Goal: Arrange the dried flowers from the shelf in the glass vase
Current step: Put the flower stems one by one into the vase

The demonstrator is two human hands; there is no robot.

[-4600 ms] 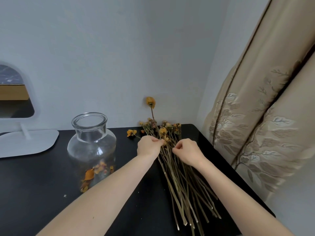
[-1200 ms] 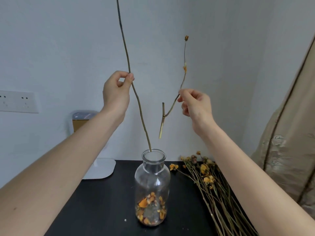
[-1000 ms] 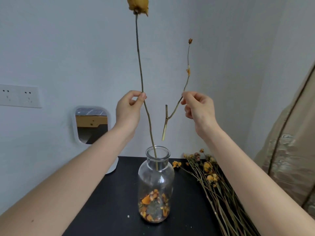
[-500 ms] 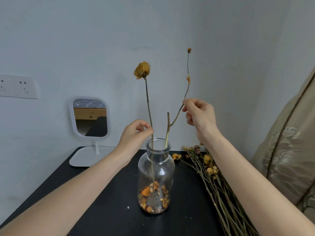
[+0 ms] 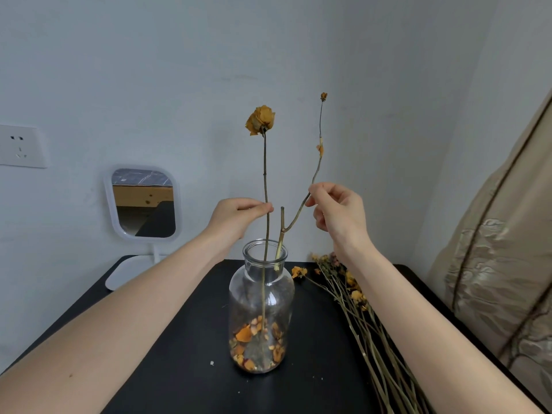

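A clear glass vase (image 5: 260, 297) stands on the black table (image 5: 185, 369), with dry orange petals at its bottom. My left hand (image 5: 236, 218) pinches the stem of a dried yellow rose (image 5: 260, 120); that stem runs down through the vase neck to the petals. My right hand (image 5: 339, 215) pinches a thin forked stem (image 5: 316, 171) with a small bud on top. Its lower end sits just inside the vase mouth. A bundle of dried flowers (image 5: 355, 297) lies on the table to the right of the vase.
A small white-framed mirror (image 5: 143, 203) on a stand sits at the back left by the wall. A wall socket (image 5: 21, 146) is at the far left. A beige patterned curtain (image 5: 501, 264) hangs close along the table's right edge.
Both hands came down. The rose stem slid deeper into the vase until it reached the petals, and the forked stem's end entered the vase mouth.
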